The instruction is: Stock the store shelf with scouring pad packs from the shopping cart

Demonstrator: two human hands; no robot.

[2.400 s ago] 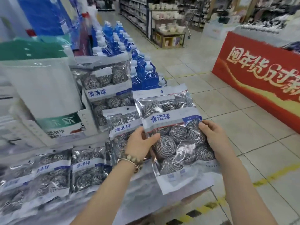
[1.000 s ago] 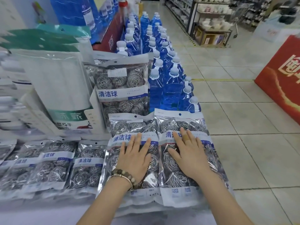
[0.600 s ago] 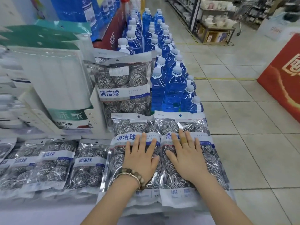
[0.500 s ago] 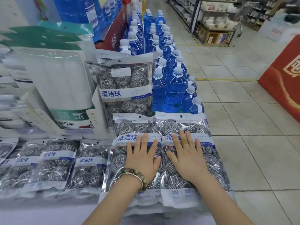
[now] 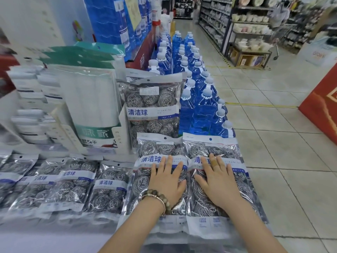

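- Left hand (image 5: 166, 181) lies flat on the left pack (image 5: 143, 185); fingers straight and spread, curled round nothing; beaded bracelet (image 5: 156, 196) at the wrist.
- Right hand (image 5: 217, 181) lies flat likewise on the right pack (image 5: 243, 187); tan plaster (image 5: 215, 162) on one finger; no grasp here either.
- Key relation: each pack sits directly beneath its own palm; long axes run away from the person, hang-hole headers at the far end, toward the upright pack (image 5: 151, 106); the two lie side by side, edges touching or overlapping, cannot tell which.
- Location: right end of the shelf (image 5: 45, 234), just beside the aisle floor (image 5: 273, 143); row of packs (image 5: 107, 185) to the left; blue bottles (image 5: 200, 106) behind.
- Appearance: clear crinkled bags; steel-wool coils inside; white-and-blue label band.
- Judgement: pressing-flat step; a lift would need fingers hooked over a pack edge first.
- Shopping cart: not in view.
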